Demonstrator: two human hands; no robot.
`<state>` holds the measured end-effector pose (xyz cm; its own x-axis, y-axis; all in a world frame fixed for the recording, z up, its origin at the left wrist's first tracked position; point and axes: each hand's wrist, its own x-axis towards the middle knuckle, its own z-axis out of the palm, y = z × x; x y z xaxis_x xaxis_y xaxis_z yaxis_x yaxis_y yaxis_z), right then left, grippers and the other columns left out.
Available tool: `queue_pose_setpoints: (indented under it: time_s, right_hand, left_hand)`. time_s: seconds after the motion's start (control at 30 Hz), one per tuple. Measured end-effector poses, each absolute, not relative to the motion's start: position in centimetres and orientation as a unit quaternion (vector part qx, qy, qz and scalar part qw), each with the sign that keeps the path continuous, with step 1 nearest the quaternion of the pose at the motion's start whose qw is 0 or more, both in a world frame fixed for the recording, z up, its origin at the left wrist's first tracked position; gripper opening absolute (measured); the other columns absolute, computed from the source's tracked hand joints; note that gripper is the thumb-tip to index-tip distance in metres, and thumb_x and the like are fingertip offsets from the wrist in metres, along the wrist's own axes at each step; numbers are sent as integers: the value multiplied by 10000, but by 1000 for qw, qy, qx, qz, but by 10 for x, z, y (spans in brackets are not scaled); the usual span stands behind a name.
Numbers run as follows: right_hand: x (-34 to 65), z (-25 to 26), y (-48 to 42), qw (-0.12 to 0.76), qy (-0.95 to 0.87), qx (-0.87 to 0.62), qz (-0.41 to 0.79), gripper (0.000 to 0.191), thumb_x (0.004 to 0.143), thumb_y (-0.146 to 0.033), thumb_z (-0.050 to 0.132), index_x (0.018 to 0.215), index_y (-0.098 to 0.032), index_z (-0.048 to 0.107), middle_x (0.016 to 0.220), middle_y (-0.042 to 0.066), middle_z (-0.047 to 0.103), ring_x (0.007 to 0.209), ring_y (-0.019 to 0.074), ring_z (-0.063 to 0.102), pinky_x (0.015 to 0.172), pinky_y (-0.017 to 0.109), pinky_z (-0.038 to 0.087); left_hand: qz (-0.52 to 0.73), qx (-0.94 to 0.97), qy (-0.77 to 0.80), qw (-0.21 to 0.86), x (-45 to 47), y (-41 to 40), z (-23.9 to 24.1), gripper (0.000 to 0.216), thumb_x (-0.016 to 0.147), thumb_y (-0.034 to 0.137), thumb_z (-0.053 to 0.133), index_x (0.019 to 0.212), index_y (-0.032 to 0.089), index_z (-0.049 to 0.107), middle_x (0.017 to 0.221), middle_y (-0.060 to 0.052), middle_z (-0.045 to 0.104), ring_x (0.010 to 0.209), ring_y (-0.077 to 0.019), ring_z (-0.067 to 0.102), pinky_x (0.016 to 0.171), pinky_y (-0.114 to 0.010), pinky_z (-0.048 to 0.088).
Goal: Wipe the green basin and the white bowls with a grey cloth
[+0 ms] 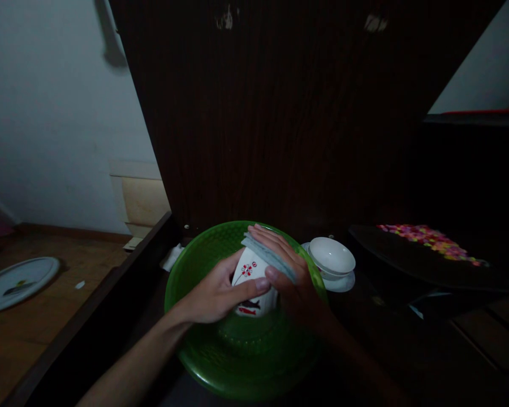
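Observation:
My left hand (220,291) is closed around a white bowl (257,285) that has a red flower and dark and red fish printed on its side. The bowl is tilted over the inside of a green plastic basin (254,379). Across the bowl's top edge lies a folded grey-blue cloth (263,252), pressed there by my right hand (290,271). The right fingers stretch over the cloth and the thumb bends against the bowl's side. Cloth and fingers hide the bowl's inside.
Right of the basin, more white bowls (333,257) stand stacked on a plate (341,284). A crumpled white tissue (172,257) lies left of the basin. A dark wooden board (280,113) rises behind. Farther right are colourful small pieces (432,240); an oval white lid-like object (21,282) rests on the floor.

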<state>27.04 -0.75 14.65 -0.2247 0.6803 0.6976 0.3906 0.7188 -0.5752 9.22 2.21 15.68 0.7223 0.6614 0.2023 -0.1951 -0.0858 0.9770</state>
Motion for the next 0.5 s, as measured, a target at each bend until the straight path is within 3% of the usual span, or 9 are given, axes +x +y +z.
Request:
queue_pose_setpoints:
  time_s: [0.13,0.3,0.5]
  right_hand:
    - [270,139,-4,595,-672,-398,193,442,936,-394,485,1334,-236,595,1336,68,656,1263,286,576,1093,459,445]
    - [266,140,-1,628,-590,-437,259,351,930,-369,478,1185,-255,692,1105,35,747,1048,270,669,926,399,535]
    - [270,138,0,641,-526,-481,285,284,867,-377,549,1025,-253,749,971,19,768,980,279,687,840,382,560]
  left_hand:
    - [284,743,126,593,89,22,159,698,636,433,896,1189,159,571,1061,-61,637,911,-215,579,806,-322,500]
    - [272,816,176,479,88,20,155,328,781,381,788,948,151,625,811,-9,602,710,-152,511,672,-269,460]
    - [337,743,210,538,84,20,162,348,854,401,717,1094,162,635,908,-32,651,763,-158,556,679,-257,486]
